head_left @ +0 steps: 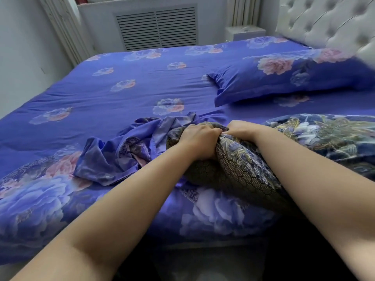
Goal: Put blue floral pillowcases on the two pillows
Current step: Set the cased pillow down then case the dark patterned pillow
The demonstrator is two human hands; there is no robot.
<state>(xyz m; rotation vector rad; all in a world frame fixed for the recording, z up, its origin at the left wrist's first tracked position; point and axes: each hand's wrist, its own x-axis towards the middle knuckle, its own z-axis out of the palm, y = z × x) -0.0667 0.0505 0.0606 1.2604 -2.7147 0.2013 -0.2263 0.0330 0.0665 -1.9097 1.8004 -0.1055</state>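
The person stands at the side of the bed (101, 94) and both hands are on the second pillow (239, 169), the one in a dark patterned cover. The left hand (199, 138) and the right hand (242, 128) sit side by side, almost touching, and each one grips with curled fingers the far end of this pillow. The pillow's long axis runs from the person's body away toward the hands. The loose blue floral pillowcase (121, 155) lies crumpled just to the left of the hands, so the left hand is nearer to it; I cannot see where its opening is. The first pillow (284, 78), already in its blue case, rests near the headboard (324, 23), well apart.
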